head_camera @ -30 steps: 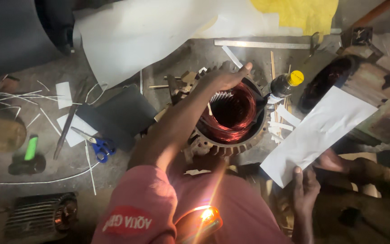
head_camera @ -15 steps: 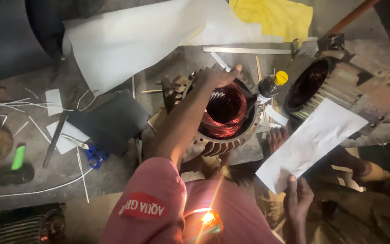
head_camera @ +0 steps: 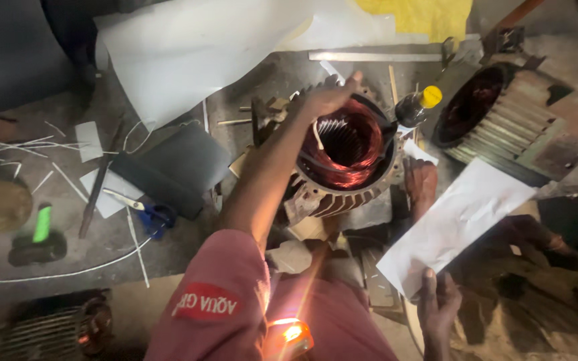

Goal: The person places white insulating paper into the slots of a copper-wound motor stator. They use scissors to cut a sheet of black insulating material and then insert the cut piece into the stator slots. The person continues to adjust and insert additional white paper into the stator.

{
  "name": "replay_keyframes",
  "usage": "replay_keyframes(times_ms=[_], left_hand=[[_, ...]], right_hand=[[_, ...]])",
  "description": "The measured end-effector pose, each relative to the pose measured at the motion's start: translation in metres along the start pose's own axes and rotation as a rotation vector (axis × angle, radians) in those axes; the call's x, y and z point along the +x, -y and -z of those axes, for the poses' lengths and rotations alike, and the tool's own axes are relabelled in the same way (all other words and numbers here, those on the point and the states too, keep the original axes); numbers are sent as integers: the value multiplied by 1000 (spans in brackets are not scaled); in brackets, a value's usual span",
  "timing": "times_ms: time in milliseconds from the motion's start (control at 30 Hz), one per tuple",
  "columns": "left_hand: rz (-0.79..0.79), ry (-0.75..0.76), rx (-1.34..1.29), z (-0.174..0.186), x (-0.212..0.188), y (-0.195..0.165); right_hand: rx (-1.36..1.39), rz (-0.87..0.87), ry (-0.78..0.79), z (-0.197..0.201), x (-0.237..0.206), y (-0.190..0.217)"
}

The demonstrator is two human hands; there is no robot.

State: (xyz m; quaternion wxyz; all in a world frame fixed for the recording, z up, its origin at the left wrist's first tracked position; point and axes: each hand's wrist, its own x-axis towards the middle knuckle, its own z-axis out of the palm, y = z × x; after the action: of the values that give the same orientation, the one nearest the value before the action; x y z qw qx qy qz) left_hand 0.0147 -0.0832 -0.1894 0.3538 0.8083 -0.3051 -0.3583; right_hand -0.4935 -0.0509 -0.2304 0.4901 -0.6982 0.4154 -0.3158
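The motor stator (head_camera: 342, 157) is seen at the middle of the cluttered floor (head_camera: 68, 234), hemmed in by a black pad (head_camera: 175, 167) on one side and a second motor housing (head_camera: 503, 113) on the other. Copper windings are held inside its bore. The left hand (head_camera: 326, 97) is laid on its far rim, fingers curled together. A white paper sheet (head_camera: 459, 224) is pinched by the right hand (head_camera: 436, 304). Since half a second ago, little is changed.

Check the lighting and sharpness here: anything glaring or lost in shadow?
Head view: dim overall; a small lamp glares orange at bottom centre; copper windings in the motor stator are lit and fairly sharp; left hand slightly soft; corners fall into shadow.
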Motion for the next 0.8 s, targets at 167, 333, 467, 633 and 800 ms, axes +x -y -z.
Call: replay_keyframes(times_ms=[167, 333, 467, 633, 800], left_hand=[[-35, -21, -188, 1, -6, 19], [-81, -39, -108, 8, -25, 1], [-208, -55, 12, 20, -72, -14], [-285, -253, -84, 49, -149, 22], [-162, -735, -539, -6, -201, 67]], right_hand=[[-73, -197, 81, -13, 22, 18], [-30, -34, 143, -13, 82, 30], [-28, 285, 93, -2, 128, 16], [-40, 247, -133, 22, 167, -17], [-97, -91, 162, 15, 253, -33]])
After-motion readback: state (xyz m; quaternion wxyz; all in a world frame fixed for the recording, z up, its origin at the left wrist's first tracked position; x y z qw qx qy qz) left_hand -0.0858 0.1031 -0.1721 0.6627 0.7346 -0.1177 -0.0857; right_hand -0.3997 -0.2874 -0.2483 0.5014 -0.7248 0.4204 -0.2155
